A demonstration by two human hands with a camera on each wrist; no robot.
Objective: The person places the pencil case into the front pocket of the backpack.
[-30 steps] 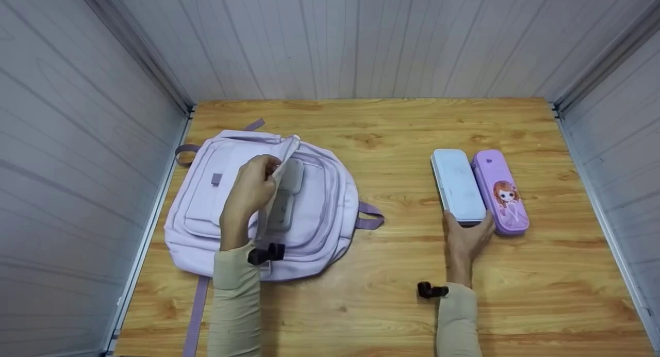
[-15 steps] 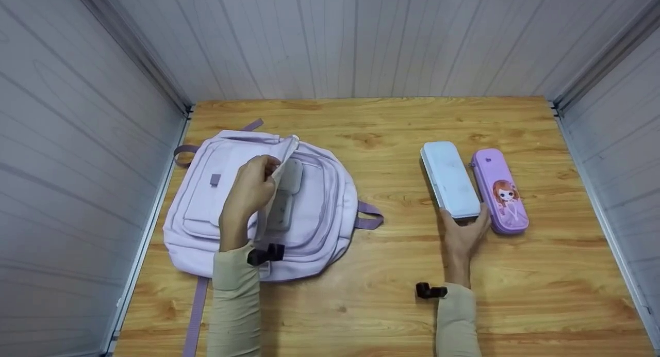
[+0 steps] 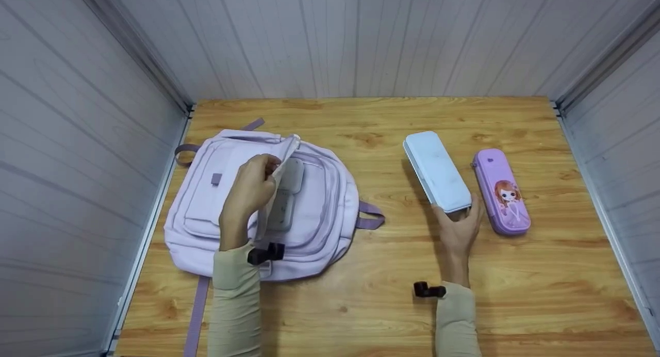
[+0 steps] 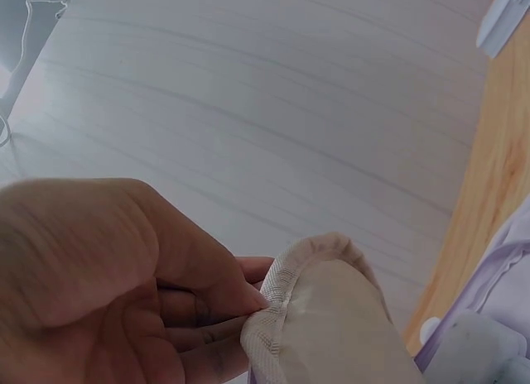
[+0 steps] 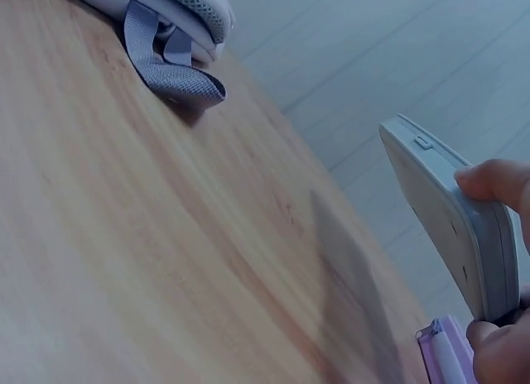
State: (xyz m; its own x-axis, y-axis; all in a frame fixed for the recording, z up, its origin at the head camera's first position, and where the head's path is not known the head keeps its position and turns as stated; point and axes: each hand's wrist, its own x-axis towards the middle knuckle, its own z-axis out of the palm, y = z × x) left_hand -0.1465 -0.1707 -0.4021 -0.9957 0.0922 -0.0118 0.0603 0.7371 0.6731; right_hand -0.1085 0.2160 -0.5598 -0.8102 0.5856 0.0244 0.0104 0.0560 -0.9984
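A lilac backpack (image 3: 340, 202) lies at the left of the table. My left hand (image 3: 251, 187) pinches the edge of its front pocket flap (image 4: 331, 318) between thumb and fingers, holding the pocket open. Inside, two pale boxes (image 3: 281, 210) show, partly covered by the flap. My right hand (image 3: 458, 230) grips the near end of a light blue pencil case (image 3: 437, 171). In the right wrist view, that pencil case (image 5: 447, 210) is raised off the table and tilted, its shadow below. A purple pencil case (image 3: 500, 192) with a girl picture lies right of it.
The wood-patterned table (image 3: 350, 315) has pale panel walls (image 3: 330, 42) at the back and both sides. A backpack strap (image 3: 196, 315) trails toward the front edge, and the grey-purple top loop (image 3: 370, 216) sticks out to the right.
My right hand has lifted the light blue pencil case and carried it leftward, away from the purple one. My left hand still holds the flap in the same place.
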